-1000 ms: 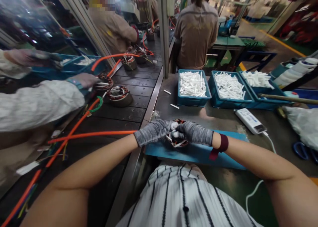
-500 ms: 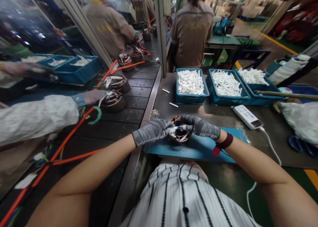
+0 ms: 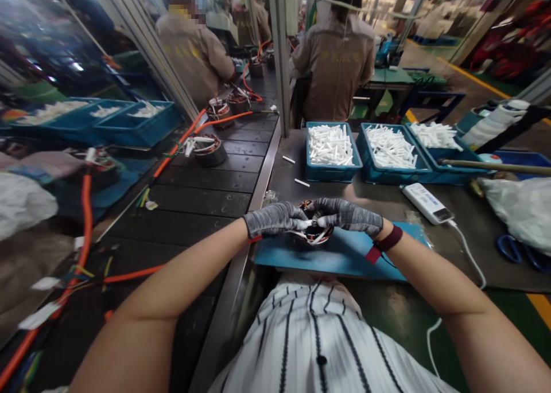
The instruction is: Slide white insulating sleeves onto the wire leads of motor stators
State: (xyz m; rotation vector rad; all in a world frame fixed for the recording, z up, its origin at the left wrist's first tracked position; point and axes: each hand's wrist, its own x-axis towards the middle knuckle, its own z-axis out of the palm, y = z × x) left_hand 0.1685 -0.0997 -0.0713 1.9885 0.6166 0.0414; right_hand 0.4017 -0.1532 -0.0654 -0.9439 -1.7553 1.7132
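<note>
A motor stator (image 3: 316,241), a ring with copper windings and white pieces around its rim, sits on a blue mat (image 3: 344,261) in front of me. My left hand (image 3: 278,218), in a grey knit glove, is at the ring's left side, its fingers closed on a small white sleeve (image 3: 305,225). Across from it, my right hand (image 3: 349,216), gloved alike, pinches something small over the ring's opening. Its fingertips almost meet those of the left, and what they grip is mostly hidden.
Blue bins (image 3: 333,172) of white tubes stand behind the mat, with two loose tubes nearby. At right are a white device (image 3: 427,202) on a cable and blue-handled scissors (image 3: 510,248). Left runs a slatted conveyor (image 3: 232,201) with stators and orange tubing. Co-workers (image 3: 340,66) sit beyond.
My fingers have shifted slightly over the stator, the left hand a little rightward. At left, a co-worker's gloved hand has drawn back, and one stator has left the conveyor for that person's mat.
</note>
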